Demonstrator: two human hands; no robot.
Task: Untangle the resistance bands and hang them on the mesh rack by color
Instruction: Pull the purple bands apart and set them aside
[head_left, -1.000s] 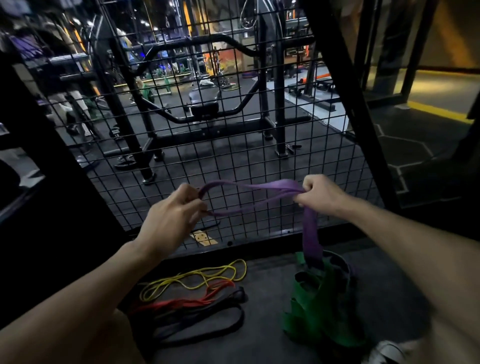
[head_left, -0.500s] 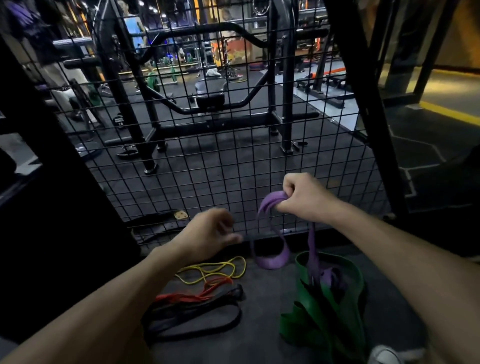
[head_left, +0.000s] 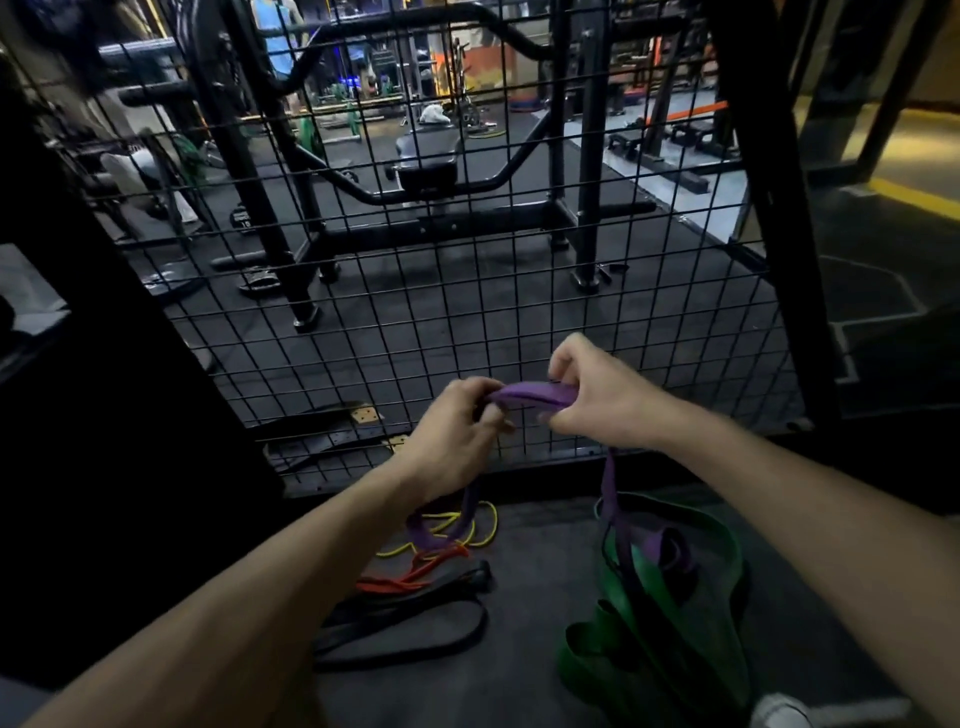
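Left hand (head_left: 457, 431) rejoined right hand (head_left: 597, 395), purple band (head_left: 530, 394)

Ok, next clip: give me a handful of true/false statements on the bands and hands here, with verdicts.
1. Both the left hand and the right hand grip the purple band. True.
2. The purple band already hangs on the mesh rack. False: it is held in front of the mesh, its tail trailing down into the green band.
3. The yellow band lies on the floor. True.
4. The green band lies left of the black band. False: it lies to the right.
5. An orange band lies between yellow and black. True.
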